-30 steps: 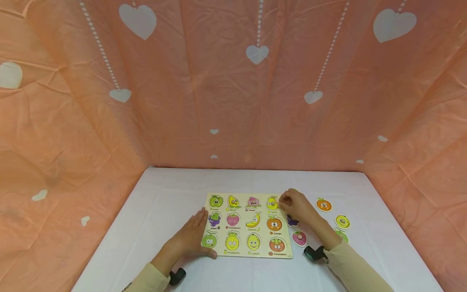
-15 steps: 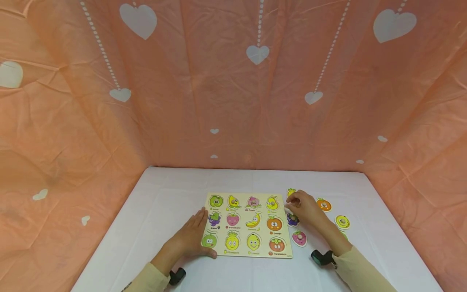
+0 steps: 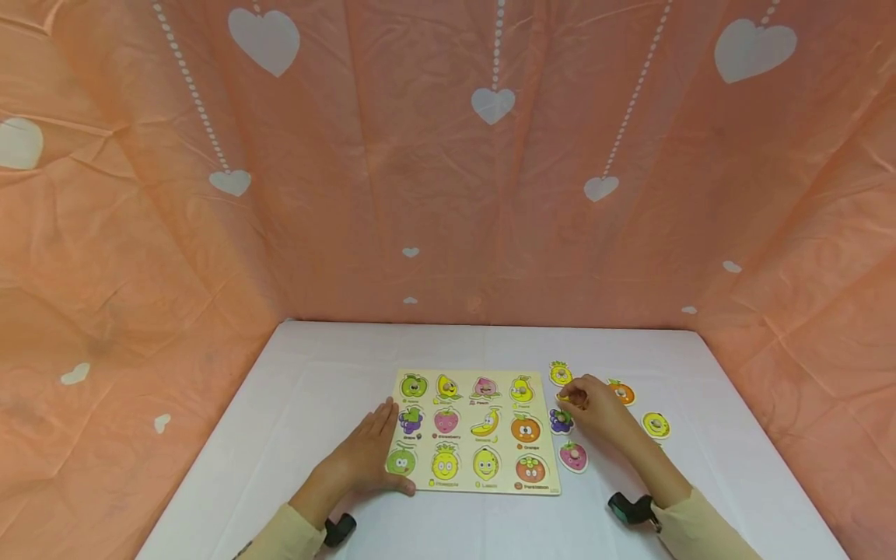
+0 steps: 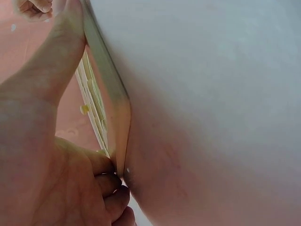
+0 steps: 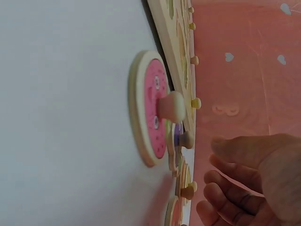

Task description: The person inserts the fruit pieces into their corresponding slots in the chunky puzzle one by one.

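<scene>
My left hand [image 3: 367, 451] lies along the left edge of the fruit puzzle board [image 3: 465, 481], fingers against its side and thumb at the near left corner. My right hand [image 3: 598, 408] hovers right of the board, thumb and fingers slightly bent. In the right wrist view its fingertips [image 5: 217, 176] show nothing between them. A yellow puzzle piece [image 3: 562, 398] peeks out under those fingers, mostly hidden. Close by lie a grape piece [image 3: 561, 421], a strawberry piece [image 3: 573, 456] and a pineapple piece [image 3: 560, 373]. The top-row pear [image 3: 521, 389] sits in the board.
Farther right on the white table [image 3: 315, 365] lie an orange piece [image 3: 622, 392] and a round yellow piece [image 3: 656, 425]. A peach-coloured curtain [image 3: 448, 194] with white hearts encloses the back and sides.
My right hand has drawn back from the pear slot toward the loose pieces, moving right and nearer me. The pineapple piece has come into sight. My left hand stays still on the board.
</scene>
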A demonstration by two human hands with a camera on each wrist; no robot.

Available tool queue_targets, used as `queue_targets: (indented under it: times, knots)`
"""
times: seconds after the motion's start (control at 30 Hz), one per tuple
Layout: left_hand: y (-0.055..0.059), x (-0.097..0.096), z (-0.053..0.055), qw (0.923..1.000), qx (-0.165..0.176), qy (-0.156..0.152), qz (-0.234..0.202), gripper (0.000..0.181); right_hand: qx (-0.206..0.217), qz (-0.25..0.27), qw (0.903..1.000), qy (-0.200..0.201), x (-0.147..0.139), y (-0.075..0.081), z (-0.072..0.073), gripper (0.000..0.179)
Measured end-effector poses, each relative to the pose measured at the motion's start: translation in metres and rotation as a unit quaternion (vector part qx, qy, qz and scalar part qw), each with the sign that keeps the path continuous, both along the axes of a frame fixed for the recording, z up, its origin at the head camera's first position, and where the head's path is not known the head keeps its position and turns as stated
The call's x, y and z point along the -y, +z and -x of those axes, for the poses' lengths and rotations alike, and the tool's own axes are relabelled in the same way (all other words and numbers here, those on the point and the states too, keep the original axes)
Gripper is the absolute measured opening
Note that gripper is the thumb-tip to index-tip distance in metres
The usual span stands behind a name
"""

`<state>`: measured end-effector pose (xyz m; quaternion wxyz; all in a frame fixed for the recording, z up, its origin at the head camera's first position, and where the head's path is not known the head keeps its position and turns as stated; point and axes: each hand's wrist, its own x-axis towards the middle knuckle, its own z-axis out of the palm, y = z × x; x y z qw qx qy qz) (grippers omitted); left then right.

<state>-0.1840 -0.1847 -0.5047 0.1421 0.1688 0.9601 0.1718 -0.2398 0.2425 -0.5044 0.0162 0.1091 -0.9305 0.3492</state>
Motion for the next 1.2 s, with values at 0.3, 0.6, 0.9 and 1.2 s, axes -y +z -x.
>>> queue_targets:
  times: [0.3,0.6,0.9,1.2]
  knots:
    - [-0.002,0.000,0.002,1.0000,0.000,0.001,-0.001,0.146,0.024,0.009,0.9997,-0.004,-0.004,-0.005,-0.008,0.013]
    - [-0.006,0.001,0.004,1.0000,-0.001,0.001,0.003,0.146,0.040,0.020,0.9990,0.004,-0.004,-0.006,-0.015,0.015]
    - [-0.001,0.001,0.001,1.0000,-0.002,-0.001,-0.001,0.145,0.037,0.026,0.9989,0.014,-0.006,-0.009,-0.015,0.013]
    - [0.001,0.000,-0.001,1.0000,-0.006,0.001,-0.004,0.145,0.043,0.020,0.9987,0.020,-0.004,-0.012,-0.016,0.016]
